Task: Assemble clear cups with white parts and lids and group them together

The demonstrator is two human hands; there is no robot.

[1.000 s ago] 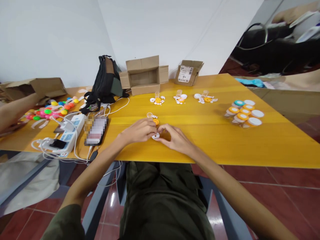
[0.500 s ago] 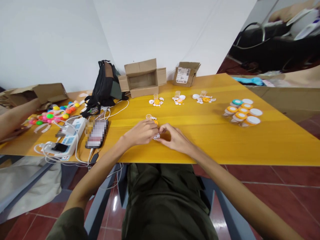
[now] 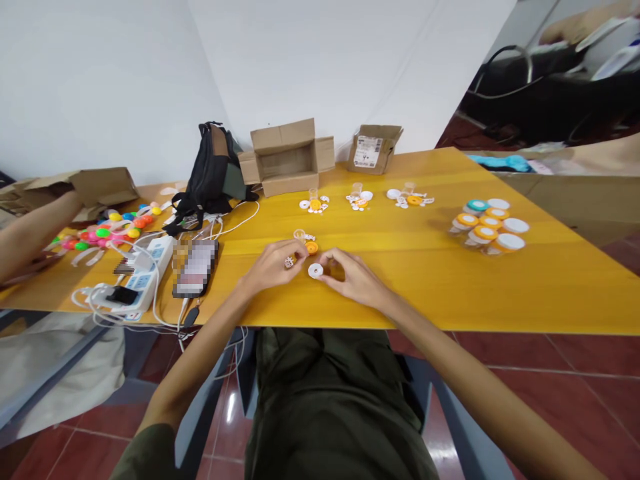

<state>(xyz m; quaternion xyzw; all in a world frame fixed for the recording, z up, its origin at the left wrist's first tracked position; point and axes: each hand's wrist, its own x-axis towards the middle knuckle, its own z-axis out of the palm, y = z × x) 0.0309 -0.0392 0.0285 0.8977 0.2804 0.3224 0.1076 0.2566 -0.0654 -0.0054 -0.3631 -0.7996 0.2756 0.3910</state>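
Between the thumb and fingers of my right hand (image 3: 353,277) is the edge of a white round disc (image 3: 315,271) with a hole in its middle. My left hand (image 3: 273,265) is closed, a little to the left, with a small white perforated piece (image 3: 289,263) at its fingers. Just beyond the left fingertips lies an orange ring-shaped lid (image 3: 311,248). Behind it are a small clear cup (image 3: 299,235) and a few white bits, partly hidden by the hand.
Further back lie three groups of parts with orange lids (image 3: 361,203). Several capped jars (image 3: 485,227) stand at right. Cardboard boxes (image 3: 290,183) and a backpack (image 3: 207,173) line the wall. At left are a phone (image 3: 196,268), a power strip (image 3: 150,273) and another person's arm (image 3: 35,227).
My hands have drawn apart, the left one moving left with the small perforated piece. The white disc in my right hand and the orange lid now show more fully.
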